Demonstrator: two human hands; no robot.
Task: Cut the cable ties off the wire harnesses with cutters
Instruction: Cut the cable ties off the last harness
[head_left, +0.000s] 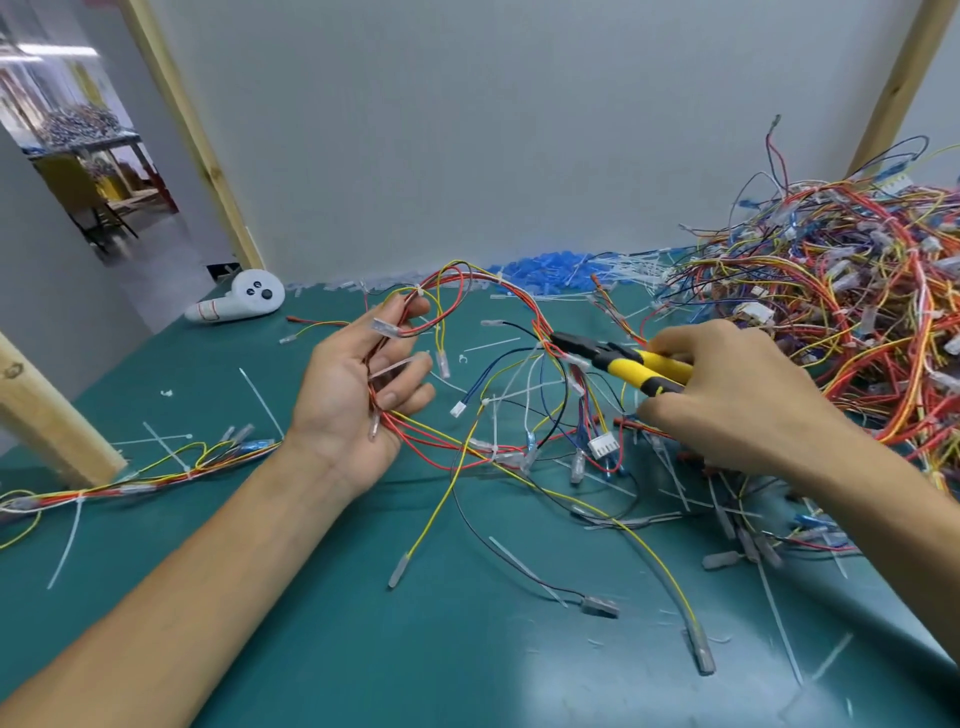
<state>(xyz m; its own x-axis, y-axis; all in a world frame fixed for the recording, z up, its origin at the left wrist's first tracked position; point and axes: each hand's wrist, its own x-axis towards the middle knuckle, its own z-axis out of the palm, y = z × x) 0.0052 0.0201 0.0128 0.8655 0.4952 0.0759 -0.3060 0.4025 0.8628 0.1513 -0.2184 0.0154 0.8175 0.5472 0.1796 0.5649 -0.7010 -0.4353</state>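
A wire harness (470, 291) of red, yellow and black wires loops above the green table (322, 623). My left hand (358, 395), palm up, holds one end of it, with wires running between the loosely curled fingers. My right hand (722, 395) grips yellow-and-black cutters (623, 361). The dark jaws of the cutters sit at the bundle where a white cable tie (543, 344) wraps the red wires. Another white tie (418, 292) binds the loop near my left fingertips.
A big tangled heap of harnesses (841, 291) fills the right side. Cut white ties (262, 400) and loose wires litter the table. Another harness (156, 475) trails off to the left by a wooden post (47, 415). A white controller (239, 304) lies at the back left.
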